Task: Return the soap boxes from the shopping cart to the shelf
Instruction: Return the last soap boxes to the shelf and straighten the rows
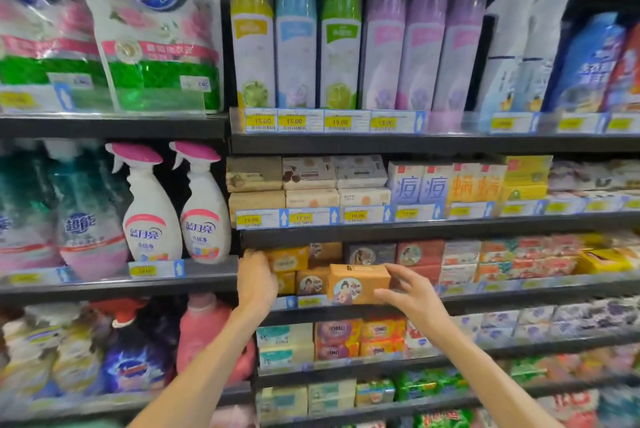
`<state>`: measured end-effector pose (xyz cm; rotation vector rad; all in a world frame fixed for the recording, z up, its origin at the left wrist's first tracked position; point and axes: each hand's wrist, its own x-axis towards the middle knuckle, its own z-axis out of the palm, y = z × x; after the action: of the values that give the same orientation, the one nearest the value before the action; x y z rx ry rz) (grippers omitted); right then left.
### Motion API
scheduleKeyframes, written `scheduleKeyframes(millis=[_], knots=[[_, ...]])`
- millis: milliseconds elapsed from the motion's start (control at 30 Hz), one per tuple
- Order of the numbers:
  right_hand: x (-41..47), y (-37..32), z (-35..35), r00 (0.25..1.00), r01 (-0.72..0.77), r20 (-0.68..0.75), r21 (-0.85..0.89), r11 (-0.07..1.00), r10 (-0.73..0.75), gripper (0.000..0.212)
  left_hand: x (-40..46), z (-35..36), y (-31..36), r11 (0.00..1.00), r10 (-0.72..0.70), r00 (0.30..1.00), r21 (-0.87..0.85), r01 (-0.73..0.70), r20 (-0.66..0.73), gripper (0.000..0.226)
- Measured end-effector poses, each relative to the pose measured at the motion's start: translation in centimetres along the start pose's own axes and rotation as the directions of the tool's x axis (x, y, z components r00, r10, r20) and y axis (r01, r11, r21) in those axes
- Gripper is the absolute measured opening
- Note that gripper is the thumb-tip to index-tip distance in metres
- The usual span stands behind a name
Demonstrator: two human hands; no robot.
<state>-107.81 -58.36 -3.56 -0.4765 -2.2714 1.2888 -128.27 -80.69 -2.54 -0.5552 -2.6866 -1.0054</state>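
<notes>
An orange soap box (358, 283) with a round picture on its front is held in front of the third shelf (485, 292), at its edge. My right hand (410, 290) grips the box from the right, thumb below and fingers over the top. My left hand (257, 280) reaches into the same shelf at its left end, fingers against a stack of yellow-orange soap boxes (287, 259). More boxes with round pictures (370, 253) stand behind the held one. No shopping cart is in view.
Rows of other soap boxes (363, 185) fill the shelf above and the shelves below (360, 337). Spray bottles (150, 205) and detergent bags (152, 25) occupy the left bay. Aerosol cans (341, 43) line the top shelf.
</notes>
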Motion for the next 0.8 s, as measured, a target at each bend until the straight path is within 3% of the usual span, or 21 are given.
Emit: scheduleKeyframes(millis=[200,333,500,633,800], knots=[[0.7,0.6,0.5,1.000,-0.009,0.002,0.013,1.000,0.009,0.049,-1.2,1.4,0.0,0.997,0.053,0.991,0.057,-0.046,-0.125,0.030],[1.2,1.1,0.9,1.000,-0.018,0.008,0.027,0.999,0.018,0.054,-2.7,2.3,-0.1,0.936,0.290,0.943,0.253,-0.244,-0.161,0.051],[1.7,1.3,1.4,1.000,-0.025,0.008,0.021,0.999,0.025,0.050,-4.1,4.0,-0.2,0.789,0.551,0.834,0.344,-0.509,-0.027,0.065],[1.8,1.7,1.6,0.999,-0.033,0.016,0.021,0.999,0.032,0.049,-3.7,4.6,0.1,0.754,0.504,0.860,0.447,-0.482,0.079,0.078],[1.9,2.2,2.1,0.999,-0.043,0.016,0.029,0.999,0.042,0.052,-2.9,4.9,-0.5,0.743,0.481,0.874,0.496,-0.448,0.069,0.067]])
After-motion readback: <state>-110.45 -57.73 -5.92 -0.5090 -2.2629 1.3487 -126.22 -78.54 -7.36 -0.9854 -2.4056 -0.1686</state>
